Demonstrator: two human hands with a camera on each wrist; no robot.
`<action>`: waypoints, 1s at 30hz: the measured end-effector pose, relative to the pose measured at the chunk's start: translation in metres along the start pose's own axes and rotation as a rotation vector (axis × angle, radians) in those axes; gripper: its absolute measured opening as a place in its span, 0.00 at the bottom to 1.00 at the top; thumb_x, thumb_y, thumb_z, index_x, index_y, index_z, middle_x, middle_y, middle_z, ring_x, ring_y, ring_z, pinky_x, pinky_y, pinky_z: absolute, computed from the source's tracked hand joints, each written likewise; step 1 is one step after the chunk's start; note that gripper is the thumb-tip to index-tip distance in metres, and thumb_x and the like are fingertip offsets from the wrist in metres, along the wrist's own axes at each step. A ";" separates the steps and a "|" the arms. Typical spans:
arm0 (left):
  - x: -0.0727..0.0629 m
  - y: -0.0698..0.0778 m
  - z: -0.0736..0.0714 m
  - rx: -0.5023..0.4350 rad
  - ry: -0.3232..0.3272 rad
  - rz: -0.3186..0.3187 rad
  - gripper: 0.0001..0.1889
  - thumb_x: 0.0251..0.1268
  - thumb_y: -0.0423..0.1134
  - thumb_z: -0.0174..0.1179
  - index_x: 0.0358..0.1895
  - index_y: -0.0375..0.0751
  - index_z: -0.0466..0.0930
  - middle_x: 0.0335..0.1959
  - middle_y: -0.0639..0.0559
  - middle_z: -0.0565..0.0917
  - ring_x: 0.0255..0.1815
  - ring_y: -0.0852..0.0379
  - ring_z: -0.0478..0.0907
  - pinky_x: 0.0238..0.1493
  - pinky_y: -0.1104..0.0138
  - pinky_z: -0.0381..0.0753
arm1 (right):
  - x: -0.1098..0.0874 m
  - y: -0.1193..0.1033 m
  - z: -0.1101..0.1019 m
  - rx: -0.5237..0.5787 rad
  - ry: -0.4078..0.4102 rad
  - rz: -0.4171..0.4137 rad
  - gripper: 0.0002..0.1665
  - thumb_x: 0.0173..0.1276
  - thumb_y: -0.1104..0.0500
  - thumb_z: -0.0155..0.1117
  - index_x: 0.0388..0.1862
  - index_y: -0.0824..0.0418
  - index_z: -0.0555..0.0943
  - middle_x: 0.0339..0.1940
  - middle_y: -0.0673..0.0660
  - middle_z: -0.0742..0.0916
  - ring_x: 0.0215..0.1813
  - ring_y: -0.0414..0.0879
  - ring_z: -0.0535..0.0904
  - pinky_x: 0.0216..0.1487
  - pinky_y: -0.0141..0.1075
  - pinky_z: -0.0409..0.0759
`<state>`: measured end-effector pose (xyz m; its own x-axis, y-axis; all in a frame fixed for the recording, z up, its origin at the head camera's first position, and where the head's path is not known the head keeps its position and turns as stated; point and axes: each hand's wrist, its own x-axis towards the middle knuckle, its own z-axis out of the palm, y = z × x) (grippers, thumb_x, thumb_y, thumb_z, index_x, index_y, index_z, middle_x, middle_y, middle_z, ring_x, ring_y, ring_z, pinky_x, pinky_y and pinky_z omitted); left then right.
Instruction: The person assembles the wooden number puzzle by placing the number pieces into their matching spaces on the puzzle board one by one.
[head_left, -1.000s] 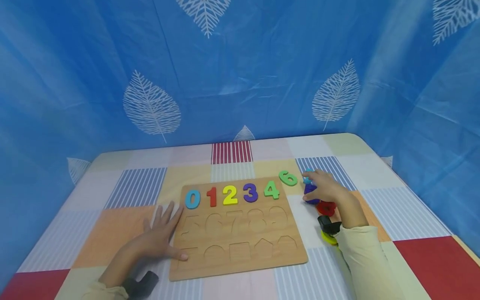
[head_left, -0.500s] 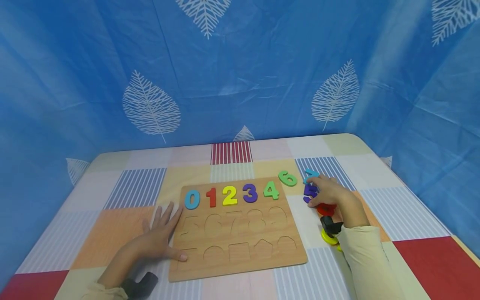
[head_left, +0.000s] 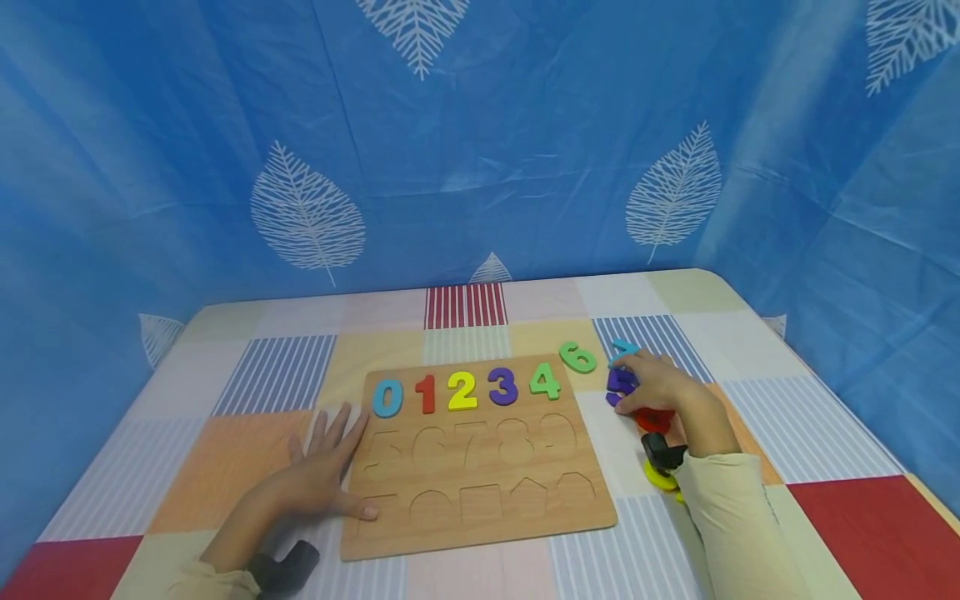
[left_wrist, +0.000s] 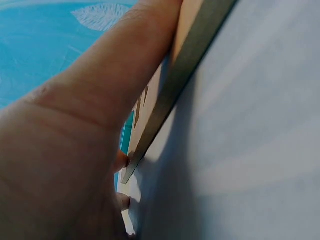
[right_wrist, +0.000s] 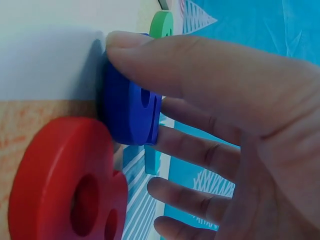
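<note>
My left hand point(head_left: 318, 479) rests with spread fingers on the left edge of a wooden number board point(head_left: 480, 467); in the left wrist view its thumb lies over the board's edge point(left_wrist: 167, 100). On the board's top row sit a blue 0 point(head_left: 387, 398), red 1, yellow 2, purple 3 and green 4. To the right of it, my right hand point(head_left: 660, 387) pinches a purple number piece point(head_left: 620, 382), apparently a 5, between thumb and fingers. That piece looks blue in the right wrist view point(right_wrist: 120, 102); a red 8 point(right_wrist: 55, 175) stands near it.
Beyond the board's upper right corner lies a green 6 point(head_left: 577, 357). A light blue piece point(head_left: 624, 347) lies past my right fingertips. Yellow pieces point(head_left: 660, 477) lie below my right wrist, partly hidden. A blue curtain point(head_left: 480, 150) hangs behind the table.
My right hand has drawn back slightly and its fingers have closed in on the purple piece, uncovering more of it and the light blue piece. The left hand stays in place.
</note>
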<state>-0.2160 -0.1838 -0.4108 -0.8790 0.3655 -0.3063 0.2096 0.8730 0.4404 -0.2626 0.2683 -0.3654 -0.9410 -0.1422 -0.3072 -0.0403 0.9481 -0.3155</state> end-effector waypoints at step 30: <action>-0.002 -0.004 -0.004 0.018 0.012 0.041 0.68 0.30 0.70 0.66 0.72 0.40 0.37 0.71 0.31 0.31 0.67 0.26 0.21 0.53 0.30 0.18 | 0.019 -0.113 0.015 -0.069 0.092 -0.264 0.38 0.50 0.50 0.72 0.60 0.59 0.71 0.55 0.60 0.75 0.51 0.55 0.67 0.49 0.49 0.73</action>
<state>-0.2171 -0.1888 -0.4086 -0.8747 0.3969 -0.2783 0.2525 0.8631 0.4373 -0.2713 0.1545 -0.3492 -0.9213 -0.3629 -0.1393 -0.3072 0.8993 -0.3113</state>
